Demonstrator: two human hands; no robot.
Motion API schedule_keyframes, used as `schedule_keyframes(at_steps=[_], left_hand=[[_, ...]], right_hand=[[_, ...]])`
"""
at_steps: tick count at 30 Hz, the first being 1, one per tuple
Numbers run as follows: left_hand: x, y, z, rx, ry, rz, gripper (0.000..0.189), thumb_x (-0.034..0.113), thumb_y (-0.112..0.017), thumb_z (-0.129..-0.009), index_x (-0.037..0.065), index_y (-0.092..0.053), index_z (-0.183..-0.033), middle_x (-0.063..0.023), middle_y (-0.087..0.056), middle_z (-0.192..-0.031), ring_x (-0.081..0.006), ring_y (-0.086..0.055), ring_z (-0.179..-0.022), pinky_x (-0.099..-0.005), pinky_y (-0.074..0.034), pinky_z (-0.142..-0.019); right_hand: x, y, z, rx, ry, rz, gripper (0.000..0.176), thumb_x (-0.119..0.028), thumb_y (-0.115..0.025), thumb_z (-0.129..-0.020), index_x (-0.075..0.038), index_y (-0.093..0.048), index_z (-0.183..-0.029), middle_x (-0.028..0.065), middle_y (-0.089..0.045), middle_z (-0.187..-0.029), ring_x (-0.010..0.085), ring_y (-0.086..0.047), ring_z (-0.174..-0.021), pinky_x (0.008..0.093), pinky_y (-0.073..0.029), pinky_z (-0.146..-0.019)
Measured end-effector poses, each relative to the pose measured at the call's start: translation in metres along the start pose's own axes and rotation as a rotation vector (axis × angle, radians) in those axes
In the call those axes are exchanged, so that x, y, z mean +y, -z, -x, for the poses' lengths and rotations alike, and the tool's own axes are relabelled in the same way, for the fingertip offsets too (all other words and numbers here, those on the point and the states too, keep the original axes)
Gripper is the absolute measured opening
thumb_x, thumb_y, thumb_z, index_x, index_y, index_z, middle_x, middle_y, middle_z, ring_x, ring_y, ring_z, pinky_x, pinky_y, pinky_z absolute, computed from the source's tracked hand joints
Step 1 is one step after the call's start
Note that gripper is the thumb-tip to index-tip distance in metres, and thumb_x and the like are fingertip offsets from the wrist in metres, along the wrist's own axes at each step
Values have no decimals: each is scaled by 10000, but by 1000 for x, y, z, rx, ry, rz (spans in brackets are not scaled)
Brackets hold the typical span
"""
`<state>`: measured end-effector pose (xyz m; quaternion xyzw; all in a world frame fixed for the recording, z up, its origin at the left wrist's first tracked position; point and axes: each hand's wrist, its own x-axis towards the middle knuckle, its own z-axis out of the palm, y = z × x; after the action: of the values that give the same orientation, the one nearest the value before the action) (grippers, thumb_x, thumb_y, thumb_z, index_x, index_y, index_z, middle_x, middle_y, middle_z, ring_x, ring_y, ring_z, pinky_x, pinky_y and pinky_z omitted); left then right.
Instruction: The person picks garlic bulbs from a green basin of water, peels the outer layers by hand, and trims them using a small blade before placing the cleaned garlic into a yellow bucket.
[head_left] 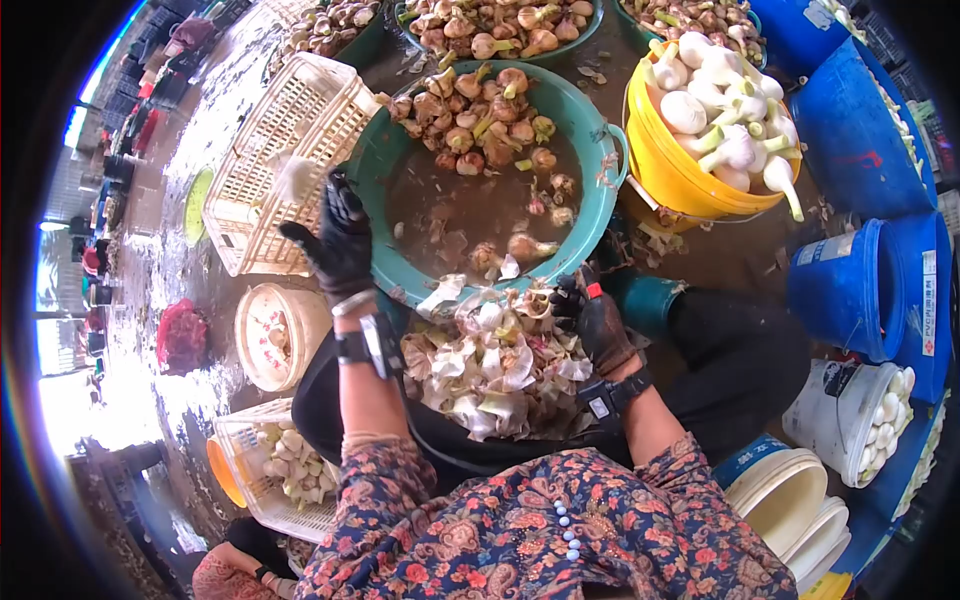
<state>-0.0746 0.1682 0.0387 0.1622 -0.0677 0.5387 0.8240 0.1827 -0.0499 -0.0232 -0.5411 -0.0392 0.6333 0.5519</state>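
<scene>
My left hand, in a black glove, is raised at the left rim of a green tub, thumb and fingers apart and nothing in its grasp. A blurred whitish thing, likely a garlic bulb, shows beyond it over a white plastic crate. My right hand, also gloved, is curled at the tub's near right rim; a small red piece shows at its fingers, but I cannot tell what it grips. Between my hands a heap of garlic skins fills my lap. Unpeeled garlic bulbs lie in the tub.
A yellow bucket of peeled garlic stands right of the tub, with blue buckets farther right. A white bucket of garlic is at lower right. On the left are a cream bucket and a basket with garlic.
</scene>
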Motion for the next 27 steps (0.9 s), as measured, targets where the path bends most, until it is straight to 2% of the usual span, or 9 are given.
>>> schedule_keyframes(at_steps=[1, 3, 5, 9, 12, 15, 19, 22, 27], left_hand=[[2, 0, -13, 111, -61, -91, 650, 379, -619, -839, 17, -378, -1322, -154, -447, -1327, -264, -479, -1176, -315, -397, -985], [-3, 42, -30, 23, 147, -1587, 566, 276, -599, -863, 26, -382, -1322, -147, -463, -1313, -264, -478, -1175, -323, -388, -989], [-57, 71, -24, 99, 445, -1692, 525, 177, -618, -805, 44, -441, -1281, -162, -490, -1279, -275, -504, -1144, -340, -392, -980], [-123, 160, 27, -445, 1063, -2354, 675, 221, -731, -617, 38, -501, -1225, -194, -532, -1212, -317, -538, -1088, -373, -430, -939], [-125, 170, 30, -320, 1158, -1995, 716, 256, -744, -604, 29, -492, -1235, -172, -568, -1173, -299, -557, -1060, -357, -437, -923], [-119, 128, 32, 222, 1214, -1424, 634, 282, -748, -661, 49, -527, -1207, -80, -614, -1026, -157, -596, -859, -274, -501, -729], [-125, 19, 39, 163, 1179, -1338, 601, 319, -728, -729, 53, -510, -1222, -17, -581, -849, -64, -523, -652, -194, -406, -514], [-142, -15, 59, -17, 941, -1544, 570, 292, -773, -688, 8, -558, -1134, -73, -623, -944, -115, -581, -800, -257, -475, -696], [-146, -44, 75, -64, 706, -1815, 566, 262, -802, -649, -22, -571, -1080, -122, -638, -997, -177, -593, -939, -312, -449, -860]], right_hand=[[3, 2, -2, -1, -32, -17, 510, -533, -486, -873, -57, -599, -1014, 51, -640, -830, 125, -596, -675, 252, -475, -587], [9, 1, -9, -9, -19, -13, 523, -534, -486, -872, -45, -599, -1019, 57, -640, -830, 128, -598, -692, 256, -476, -589], [10, -3, -12, 7, -56, 61, 527, -538, -450, -889, -57, -597, -1045, 36, -629, -826, 133, -589, -735, 268, -466, -622], [6, -4, -12, 47, -51, 191, 564, -546, -455, -883, -37, -582, -1091, 38, -621, -784, 113, -570, -626, 247, -457, -548], [13, 0, -19, 119, 38, 265, 511, -518, -481, -884, -40, -646, -958, 26, -620, -714, 94, -556, -582, 242, -430, -504], [45, 17, -32, 193, 294, 432, 416, -433, -533, -888, -55, -677, -791, 56, -607, -609, 164, -560, -539, 312, -407, -482], [19, -4, -12, 264, 438, 909, 348, -355, -544, -879, -51, -643, -743, 188, -576, -640, 375, -557, -603, 391, -421, -524], [22, -5, -10, 327, 737, 984, 300, -297, -558, -854, -26, -629, -745, 207, -584, -666, 388, -588, -658, 450, -439, -549], [15, -9, 2, 221, 590, 917, 320, -297, -535, -866, -17, -622, -737, 227, -574, -670, 404, -579, -665, 450, -438, -553]])
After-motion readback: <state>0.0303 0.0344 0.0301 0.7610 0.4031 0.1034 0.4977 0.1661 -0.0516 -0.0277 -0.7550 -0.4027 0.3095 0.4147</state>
